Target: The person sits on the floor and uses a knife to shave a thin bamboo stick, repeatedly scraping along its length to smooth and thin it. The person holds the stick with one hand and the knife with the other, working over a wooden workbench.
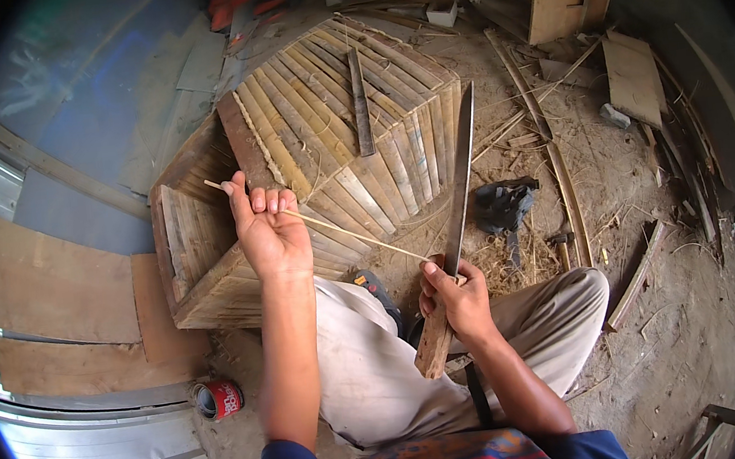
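My left hand (pixel 270 226) is closed around a thin bamboo stick (pixel 359 237), one end of which pokes out past the thumb. From there the stick slants down to my right hand (pixel 459 299), where its other end meets the thumb beside a blade. That right hand grips a machete (pixel 463 184) by its rough wooden handle (pixel 434 346), the long blade pointing up and away. Beyond my hands stands a large many-sided structure of bamboo slats (pixel 327 99), with an open hollow on its left side. A dark narrow strip (pixel 361 105) lies on top of it.
A red can (pixel 221 399) stands on the ground at left, near wooden boards (pixel 49 272) and corrugated metal sheets (pixel 113 449). To the right lie a black bag (pixel 505 204), a hammer (pixel 562 249), shavings (pixel 506 273), long bamboo strips (pixel 564 182) and a plywood piece (pixel 634 76).
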A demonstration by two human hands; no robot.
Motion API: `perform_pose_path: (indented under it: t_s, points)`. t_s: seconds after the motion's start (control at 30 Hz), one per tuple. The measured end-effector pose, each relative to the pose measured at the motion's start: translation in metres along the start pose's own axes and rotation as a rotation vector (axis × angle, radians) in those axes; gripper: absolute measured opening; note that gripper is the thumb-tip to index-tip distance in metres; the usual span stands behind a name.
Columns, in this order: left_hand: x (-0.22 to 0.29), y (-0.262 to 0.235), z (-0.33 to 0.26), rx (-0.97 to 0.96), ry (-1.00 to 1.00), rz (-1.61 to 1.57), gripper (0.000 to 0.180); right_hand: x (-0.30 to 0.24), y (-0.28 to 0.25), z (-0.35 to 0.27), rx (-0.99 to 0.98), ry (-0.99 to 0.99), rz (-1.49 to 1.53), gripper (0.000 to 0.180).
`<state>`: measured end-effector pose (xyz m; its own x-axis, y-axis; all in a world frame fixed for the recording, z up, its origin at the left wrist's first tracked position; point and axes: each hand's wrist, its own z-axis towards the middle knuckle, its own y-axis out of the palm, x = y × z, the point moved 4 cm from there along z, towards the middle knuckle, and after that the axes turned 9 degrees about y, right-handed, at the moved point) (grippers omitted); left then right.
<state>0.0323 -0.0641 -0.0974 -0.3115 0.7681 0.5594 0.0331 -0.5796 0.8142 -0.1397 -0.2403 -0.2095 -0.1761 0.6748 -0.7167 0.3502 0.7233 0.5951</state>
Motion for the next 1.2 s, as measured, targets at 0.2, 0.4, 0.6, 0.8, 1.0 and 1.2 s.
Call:
perform_pose_path:
  t_s: [0.2, 0.4, 0.6, 0.8, 1.0, 1.2]
  points:
    - [-0.023, 0.016, -0.014, 0.017, -0.048, 0.002, 0.037, -0.01, -0.011, -0.012, 0.037, -0.042, -0.01, 0.02]
    - [-0.037, 0.034, -0.025, 0.027, -0.07, 0.037, 0.042, -0.016, -0.012, -0.023, 0.011, -0.045, 0.029, 0.02]
    - [-0.036, 0.041, -0.026, 0.022, -0.008, 0.094, 0.043, -0.018, 0.002, -0.032, -0.069, -0.077, -0.116, 0.009]
    - [-0.011, 0.057, -0.042, -0.266, -0.031, 0.218, 0.039, -0.011, 0.029, -0.012, -0.119, -0.119, -0.199, 0.015]
    - [0.083, 0.073, 0.044, -0.218, 0.561, 0.257, 0.042, 0.015, 0.049, 0.013, -0.172, -0.033, -0.367, 0.04]
    - [0.078, 0.035, 0.067, -0.178, 0.833, 0.434, 0.048, 0.061, 0.065, 0.032, -0.218, 0.164, -0.467, 0.05]
